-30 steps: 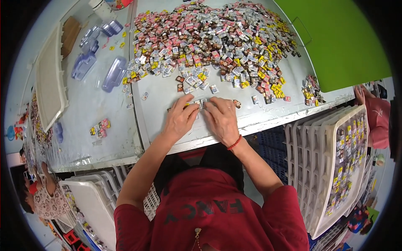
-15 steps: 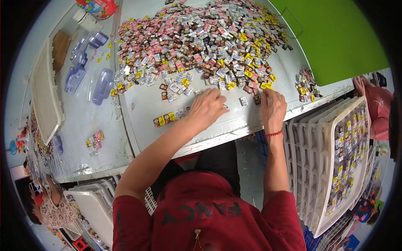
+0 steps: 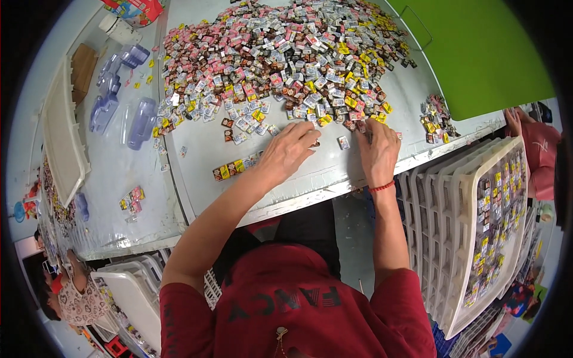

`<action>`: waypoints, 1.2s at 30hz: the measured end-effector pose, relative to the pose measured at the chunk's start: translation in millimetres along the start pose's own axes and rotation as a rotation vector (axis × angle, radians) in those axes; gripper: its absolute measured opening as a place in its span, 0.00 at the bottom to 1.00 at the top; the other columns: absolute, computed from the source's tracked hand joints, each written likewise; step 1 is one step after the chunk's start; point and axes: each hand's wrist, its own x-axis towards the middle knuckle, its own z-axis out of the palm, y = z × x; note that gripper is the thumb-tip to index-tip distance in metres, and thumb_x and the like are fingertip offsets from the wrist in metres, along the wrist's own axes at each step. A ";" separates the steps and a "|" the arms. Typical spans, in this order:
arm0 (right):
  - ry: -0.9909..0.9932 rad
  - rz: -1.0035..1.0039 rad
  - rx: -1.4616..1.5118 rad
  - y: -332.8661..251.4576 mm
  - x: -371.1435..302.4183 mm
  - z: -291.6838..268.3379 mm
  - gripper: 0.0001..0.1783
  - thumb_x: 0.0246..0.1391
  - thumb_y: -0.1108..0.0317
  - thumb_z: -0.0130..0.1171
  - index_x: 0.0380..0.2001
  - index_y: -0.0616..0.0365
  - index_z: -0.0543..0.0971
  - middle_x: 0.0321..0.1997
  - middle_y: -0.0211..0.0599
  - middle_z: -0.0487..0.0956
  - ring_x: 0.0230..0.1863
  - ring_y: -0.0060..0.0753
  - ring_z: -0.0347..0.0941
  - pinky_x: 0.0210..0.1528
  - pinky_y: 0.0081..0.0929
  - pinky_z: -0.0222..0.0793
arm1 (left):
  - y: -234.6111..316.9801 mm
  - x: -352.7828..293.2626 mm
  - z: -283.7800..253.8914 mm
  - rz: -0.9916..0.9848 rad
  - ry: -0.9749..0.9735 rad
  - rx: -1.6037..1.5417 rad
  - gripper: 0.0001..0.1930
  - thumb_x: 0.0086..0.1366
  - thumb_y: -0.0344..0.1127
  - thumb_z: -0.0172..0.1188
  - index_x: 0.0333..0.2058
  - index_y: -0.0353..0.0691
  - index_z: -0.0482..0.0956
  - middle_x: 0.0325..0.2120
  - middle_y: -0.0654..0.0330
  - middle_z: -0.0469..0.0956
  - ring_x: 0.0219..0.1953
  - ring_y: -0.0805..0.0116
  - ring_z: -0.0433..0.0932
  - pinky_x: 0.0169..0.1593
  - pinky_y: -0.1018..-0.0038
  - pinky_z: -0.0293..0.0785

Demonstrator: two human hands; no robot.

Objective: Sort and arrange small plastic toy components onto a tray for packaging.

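Observation:
Small rectangular wrapped packets in pink, white, brown and yellow form a wide heap [image 3: 286,59] on the pale table. My left hand [image 3: 289,152] is closed, its thumb and fingers curled together at a small dark packet [image 3: 316,144], mostly hidden. Under its wrist side runs a straight row of brown, yellow and white packets [image 3: 234,167], partly covered by the hand. My right hand [image 3: 380,152] rests at the heap's near edge, fingers extended and thumb apart, fingertips by a pinkish packet [image 3: 360,126]. Between my hands lies a loose white packet [image 3: 343,142].
Clear plastic trays [image 3: 143,122] and a white bottle [image 3: 119,28] stand at left. A small side pile [image 3: 437,119] sits by the green board [image 3: 477,59]. Stacked white crates [image 3: 465,238] rise below the table's right edge. Other people are at both sides.
My right hand has moved slightly left and toward the heap. The brown packet beside its thumb no longer shows. My left hand has shifted a little left, with fingers still curled.

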 end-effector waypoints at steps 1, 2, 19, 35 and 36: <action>-0.014 0.008 -0.005 2.6 -0.2 -2.8 0.16 0.47 0.69 0.65 0.41 0.57 0.78 0.36 0.38 0.81 0.43 0.41 0.74 0.49 0.37 0.62 | -3.3 -1.9 0.6 0.014 -0.048 -0.010 0.13 0.54 0.29 0.63 0.39 0.35 0.76 0.33 0.56 0.72 0.39 0.55 0.73 0.43 0.63 0.73; -0.025 0.018 -0.013 4.3 0.5 -4.7 0.16 0.47 0.69 0.66 0.40 0.58 0.78 0.37 0.38 0.81 0.43 0.40 0.74 0.50 0.37 0.62 | -4.9 -1.4 1.4 0.033 -0.098 -0.023 0.13 0.54 0.30 0.64 0.39 0.35 0.76 0.33 0.55 0.72 0.39 0.55 0.74 0.42 0.63 0.73; -0.246 -0.189 -0.173 14.3 13.5 -4.0 0.17 0.46 0.65 0.65 0.42 0.54 0.79 0.32 0.34 0.81 0.40 0.40 0.73 0.50 0.41 0.58 | 8.6 -3.9 4.9 -0.185 -0.121 -0.024 0.14 0.51 0.34 0.68 0.34 0.35 0.76 0.28 0.52 0.72 0.31 0.50 0.77 0.34 0.59 0.74; -0.070 -0.267 0.087 1.8 -9.1 -13.2 0.13 0.44 0.63 0.70 0.34 0.53 0.79 0.32 0.28 0.80 0.39 0.34 0.73 0.60 0.42 0.52 | 6.6 -19.1 20.4 0.015 0.099 -0.014 0.17 0.49 0.30 0.68 0.39 0.35 0.77 0.39 0.58 0.78 0.41 0.58 0.75 0.45 0.67 0.74; -0.071 -0.250 0.104 0.9 -13.2 -17.6 0.13 0.43 0.65 0.70 0.33 0.53 0.80 0.32 0.28 0.80 0.39 0.34 0.73 0.60 0.43 0.52 | 6.2 -20.3 22.5 0.014 0.099 -0.013 0.17 0.49 0.30 0.68 0.39 0.35 0.77 0.39 0.58 0.78 0.41 0.58 0.75 0.45 0.67 0.74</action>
